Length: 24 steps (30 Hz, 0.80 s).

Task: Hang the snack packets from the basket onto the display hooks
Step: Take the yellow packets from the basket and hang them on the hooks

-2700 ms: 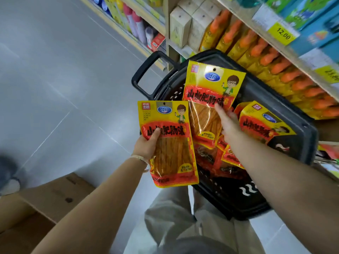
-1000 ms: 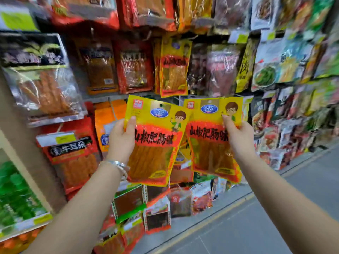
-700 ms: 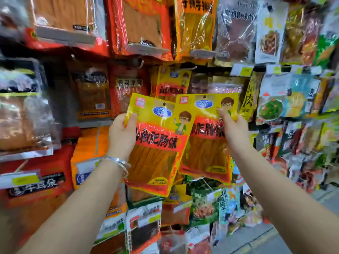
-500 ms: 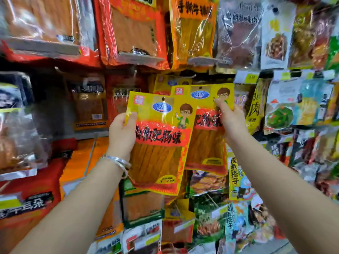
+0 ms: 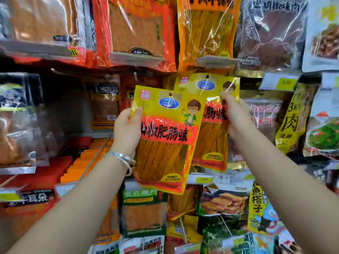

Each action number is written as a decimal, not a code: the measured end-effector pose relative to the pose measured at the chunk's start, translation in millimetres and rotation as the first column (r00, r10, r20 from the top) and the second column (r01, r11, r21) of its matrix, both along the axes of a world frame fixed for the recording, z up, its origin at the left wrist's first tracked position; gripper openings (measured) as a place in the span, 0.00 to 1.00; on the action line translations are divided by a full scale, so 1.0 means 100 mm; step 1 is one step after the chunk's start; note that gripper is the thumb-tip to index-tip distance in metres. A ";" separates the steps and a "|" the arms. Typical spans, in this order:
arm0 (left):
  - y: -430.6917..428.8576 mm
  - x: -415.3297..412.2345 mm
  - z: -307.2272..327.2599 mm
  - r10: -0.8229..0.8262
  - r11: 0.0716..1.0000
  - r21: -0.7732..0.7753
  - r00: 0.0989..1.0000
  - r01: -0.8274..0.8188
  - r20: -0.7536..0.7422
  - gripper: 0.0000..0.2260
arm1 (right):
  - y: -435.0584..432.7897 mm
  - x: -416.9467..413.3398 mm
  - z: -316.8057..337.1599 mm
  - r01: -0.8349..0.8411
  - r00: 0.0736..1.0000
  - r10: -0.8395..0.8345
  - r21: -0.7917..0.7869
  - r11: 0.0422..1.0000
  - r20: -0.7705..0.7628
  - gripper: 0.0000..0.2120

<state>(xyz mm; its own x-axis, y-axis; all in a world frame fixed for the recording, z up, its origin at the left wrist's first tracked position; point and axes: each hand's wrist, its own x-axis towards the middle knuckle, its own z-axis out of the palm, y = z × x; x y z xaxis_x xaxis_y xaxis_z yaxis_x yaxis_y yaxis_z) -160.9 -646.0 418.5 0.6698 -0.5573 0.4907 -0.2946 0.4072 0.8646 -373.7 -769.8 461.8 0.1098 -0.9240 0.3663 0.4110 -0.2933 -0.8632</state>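
Raised toward 12 o'clock, right packet [image 5: 212, 142] is pinched in right grip [image 5: 236, 117], left packet [image 5: 165, 136] in left grip [image 5: 126, 129]; neither hung.

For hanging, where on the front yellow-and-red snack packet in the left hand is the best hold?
Pinch the front yellow-and-red snack packet by its left header edge, from the left, as the left hand does. That keeps the hang hole at top centre clear; the rear yellow packet in the right hand crowds its right side.
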 end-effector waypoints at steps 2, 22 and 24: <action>-0.03 -0.05 0.00 0.016 1.000 0.009 1.000 -0.016 0.012 0.11 | -0.09 -0.02 -0.04 -0.008 1.000 0.008 -0.002 1.000 -0.014 0.03; -0.06 -0.39 0.08 0.114 0.991 0.066 0.993 -0.112 -0.019 0.12 | -0.46 0.21 -0.02 0.045 0.927 -0.056 -0.038 0.998 -0.372 0.27; -0.07 -0.42 0.05 0.112 0.991 0.072 0.993 -0.110 -0.024 0.13 | -0.30 0.11 -0.16 0.105 0.953 -0.150 -0.176 0.979 -0.264 0.28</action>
